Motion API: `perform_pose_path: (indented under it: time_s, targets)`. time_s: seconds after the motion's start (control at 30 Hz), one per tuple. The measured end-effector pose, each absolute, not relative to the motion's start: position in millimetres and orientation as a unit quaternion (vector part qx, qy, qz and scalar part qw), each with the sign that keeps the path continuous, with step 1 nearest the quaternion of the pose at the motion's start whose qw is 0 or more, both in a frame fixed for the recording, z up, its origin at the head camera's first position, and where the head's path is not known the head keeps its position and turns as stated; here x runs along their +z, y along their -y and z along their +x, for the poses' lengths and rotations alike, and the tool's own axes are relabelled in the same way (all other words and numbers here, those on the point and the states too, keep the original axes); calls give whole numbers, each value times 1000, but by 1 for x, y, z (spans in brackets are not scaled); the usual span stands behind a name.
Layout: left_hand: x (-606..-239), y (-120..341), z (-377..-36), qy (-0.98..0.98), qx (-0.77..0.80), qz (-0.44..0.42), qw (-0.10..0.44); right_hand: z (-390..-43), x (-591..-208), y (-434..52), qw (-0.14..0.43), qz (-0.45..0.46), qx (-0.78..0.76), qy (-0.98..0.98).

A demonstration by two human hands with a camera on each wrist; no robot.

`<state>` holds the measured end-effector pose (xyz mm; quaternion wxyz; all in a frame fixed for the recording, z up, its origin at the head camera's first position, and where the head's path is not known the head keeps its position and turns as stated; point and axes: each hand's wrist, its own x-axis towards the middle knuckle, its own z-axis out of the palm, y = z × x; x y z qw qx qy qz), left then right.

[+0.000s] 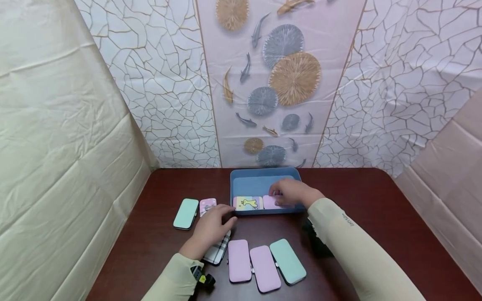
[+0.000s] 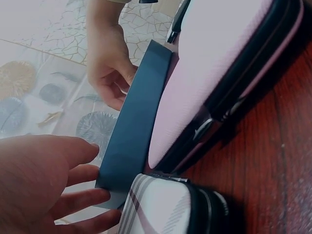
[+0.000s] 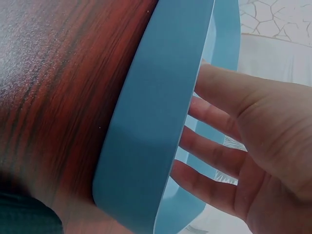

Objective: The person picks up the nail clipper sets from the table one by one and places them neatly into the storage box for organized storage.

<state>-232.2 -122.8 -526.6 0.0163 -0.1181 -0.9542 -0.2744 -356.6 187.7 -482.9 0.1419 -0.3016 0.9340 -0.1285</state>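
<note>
Inside the blue tray (image 1: 241, 179), the right hand (image 1: 291, 193) rests relaxed fingers on a pink case (image 1: 272, 202) beside a giraffe case (image 1: 247, 203). At the tray's front wall the left hand (image 1: 211, 228), fingers loose, covers a plaid case (image 1: 217, 252). Pressing on that wall may, I think, push the tray along the table (image 1: 376, 209).

Blue tray (image 1: 241, 177) at the table's far middle – shallow, rectangular, upright. Inside, along its near wall, a yellow giraffe case (image 1: 247, 202) lying flat, just beside a pink case (image 1: 270, 202). Plaid case (image 1: 217, 252) flat on the table, well short of the tray – white with dark checks.
</note>
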Motion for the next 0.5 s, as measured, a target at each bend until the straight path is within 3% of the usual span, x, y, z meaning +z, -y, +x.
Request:
perform_pose_path:
  time_s: [0.5]
  targets:
    - [-534, 126, -231, 953, -270, -133, 15, -350, -486, -194, 120, -308, -102, -938]
